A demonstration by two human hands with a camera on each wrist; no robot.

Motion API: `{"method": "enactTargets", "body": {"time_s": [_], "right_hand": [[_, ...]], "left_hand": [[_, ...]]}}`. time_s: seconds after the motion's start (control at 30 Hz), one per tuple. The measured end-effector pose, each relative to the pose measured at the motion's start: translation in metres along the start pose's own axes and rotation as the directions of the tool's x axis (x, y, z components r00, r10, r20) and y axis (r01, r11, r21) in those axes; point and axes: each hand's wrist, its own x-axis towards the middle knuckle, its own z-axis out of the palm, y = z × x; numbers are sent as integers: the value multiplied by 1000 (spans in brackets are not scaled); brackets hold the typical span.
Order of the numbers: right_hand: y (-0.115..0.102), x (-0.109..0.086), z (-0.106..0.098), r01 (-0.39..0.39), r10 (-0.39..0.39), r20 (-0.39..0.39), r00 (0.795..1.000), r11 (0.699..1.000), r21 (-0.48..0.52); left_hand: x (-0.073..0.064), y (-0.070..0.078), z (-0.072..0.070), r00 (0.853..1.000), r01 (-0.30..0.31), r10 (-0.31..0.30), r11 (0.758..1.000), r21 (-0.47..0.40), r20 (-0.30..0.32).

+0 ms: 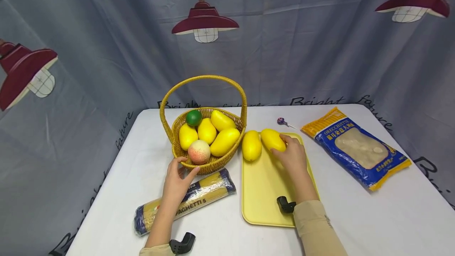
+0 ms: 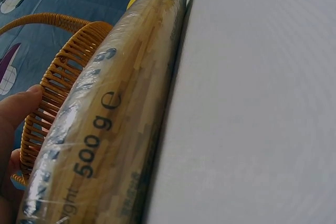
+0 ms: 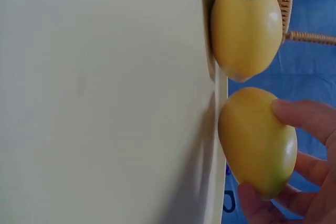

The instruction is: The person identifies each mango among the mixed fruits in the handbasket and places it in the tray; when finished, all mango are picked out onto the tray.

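Observation:
My left hand (image 1: 176, 181) grips the front rim of a wicker basket (image 1: 213, 166), thumb and fingers on either side of it in the left wrist view. Several yellow mangoes (image 1: 224, 142), a peach (image 1: 199, 152) and a round green fruit (image 1: 193, 117) lie inside the basket. Over the far end of a yellow tray (image 1: 266, 192), my right hand (image 1: 293, 154) holds a mango (image 3: 257, 140) between thumb and fingers. Another mango (image 1: 251, 145) rests beside it, at the tray's far left corner near the basket.
A spaghetti pack (image 1: 209, 191) lies in front of the basket, partly beneath my left forearm. To the right of the tray is a blue and yellow orecchiette bag (image 1: 359, 149). A wrapped lollipop (image 1: 281, 121) lies behind the tray. A grey curtain (image 1: 270, 58) hangs behind the table.

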Motion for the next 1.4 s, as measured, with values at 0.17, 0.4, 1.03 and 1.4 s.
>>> {"method": "enactTargets", "body": {"time_s": [0.17, 0.4, 1.03, 1.4], "right_hand": [[-2, 2, 4, -30, 30, 5, 1000, 999, -20], [-6, 3, 5, -40, 44, 102, 994, 998, -44], [-9, -1, 9, -56, 58, 142, 988, 998, -21], [-11, -5, 2, -37, 43, 154, 987, 998, -42]], "left_hand": [[0, -1, 1, 1000, 3, -2, 1000, -4, 7], [1, -2, 1, 1000, -9, 9, 1000, -2, 8], [0, -1, 0, 1000, 2, -2, 1000, 4, -4], [0, -1, -1, 1000, 2, -2, 1000, 13, -5]]}}
